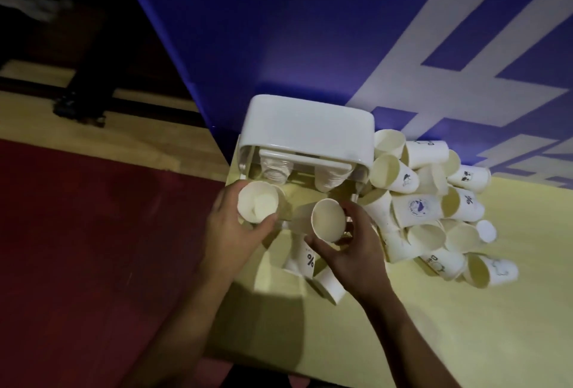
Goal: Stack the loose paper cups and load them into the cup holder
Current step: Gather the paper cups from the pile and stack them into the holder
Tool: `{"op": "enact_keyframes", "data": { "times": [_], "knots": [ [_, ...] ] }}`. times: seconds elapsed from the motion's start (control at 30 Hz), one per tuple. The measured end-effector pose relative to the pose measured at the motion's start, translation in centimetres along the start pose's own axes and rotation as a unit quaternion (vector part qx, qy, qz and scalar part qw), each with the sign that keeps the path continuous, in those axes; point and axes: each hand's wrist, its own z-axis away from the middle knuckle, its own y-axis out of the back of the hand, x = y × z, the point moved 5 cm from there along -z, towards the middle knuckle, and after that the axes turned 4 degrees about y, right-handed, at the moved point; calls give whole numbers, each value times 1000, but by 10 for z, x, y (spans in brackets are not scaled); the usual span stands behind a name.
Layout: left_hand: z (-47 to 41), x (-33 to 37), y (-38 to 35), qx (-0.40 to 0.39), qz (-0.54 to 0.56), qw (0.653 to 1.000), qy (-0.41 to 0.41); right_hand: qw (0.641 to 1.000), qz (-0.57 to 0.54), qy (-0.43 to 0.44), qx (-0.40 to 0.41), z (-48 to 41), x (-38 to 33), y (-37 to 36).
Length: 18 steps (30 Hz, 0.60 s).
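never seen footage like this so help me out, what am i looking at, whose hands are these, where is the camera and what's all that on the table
No machine here: the two grips are a person's bare hands. The single picture comes from a camera worn on their head, looking down, so the arms reach in from the bottom. The left grip holds a paper cup, mouth toward the camera; the right grip holds a second cup the same way. Beyond them on the yellow table stands a white cup holder with stacks of cups showing inside it. To its right lies a pile of loose cups, and a few more cups lie beneath the hands.
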Motion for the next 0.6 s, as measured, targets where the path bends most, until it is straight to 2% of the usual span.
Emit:
{"op": "enact_keyframes", "data": {
  "times": [0.3,0.47,0.6],
  "knots": [
    [-27,-26,-40,-95,-49,994,1,999,-8,-25,30,-14,-7,-15],
    [-34,-36,-51,-136,-89,986,28,999,-35,-18,22,-22,-14,-23],
    [-38,-34,-56,-164,-98,981,19,999,-33,-10,17,-30,-17,-32]
  ]
}}
